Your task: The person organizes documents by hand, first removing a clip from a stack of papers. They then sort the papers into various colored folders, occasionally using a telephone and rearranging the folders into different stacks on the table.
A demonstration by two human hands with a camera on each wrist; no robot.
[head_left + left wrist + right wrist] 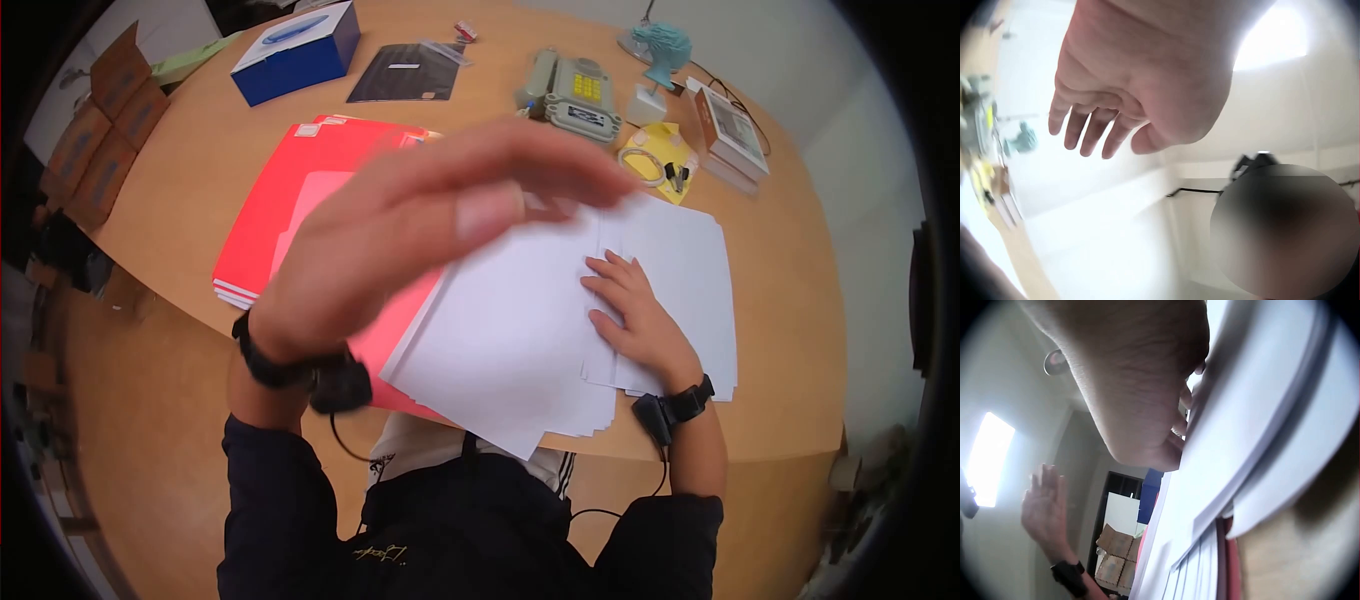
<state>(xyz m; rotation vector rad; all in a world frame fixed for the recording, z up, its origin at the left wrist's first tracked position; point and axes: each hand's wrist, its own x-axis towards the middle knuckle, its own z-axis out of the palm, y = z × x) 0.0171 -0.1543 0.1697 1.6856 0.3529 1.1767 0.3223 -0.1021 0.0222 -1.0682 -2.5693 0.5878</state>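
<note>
My left hand (400, 220) is raised high over the papers, blurred in the head view. In the left wrist view its palm (1141, 75) shows, fingers extended and slightly apart, with nothing held. My right hand (640, 310) rests with spread fingers on white sheets (680, 270) at the right. Beside it lies another stack of white sheets (500, 340), loosely fanned at the near edge and overlapping red folders (265, 215). The right wrist view shows this hand (1141, 381) lying against the top sheet, its fingertips partly hidden.
Along the back stand a blue box (300, 60), a black folder (405, 75), a grey-green device with yellow keys (580, 90) and a small teal fan (664, 50). A yellow pouch (660, 150) and books (730, 130) sit at the right. Cardboard boxes (110, 140) are at the left.
</note>
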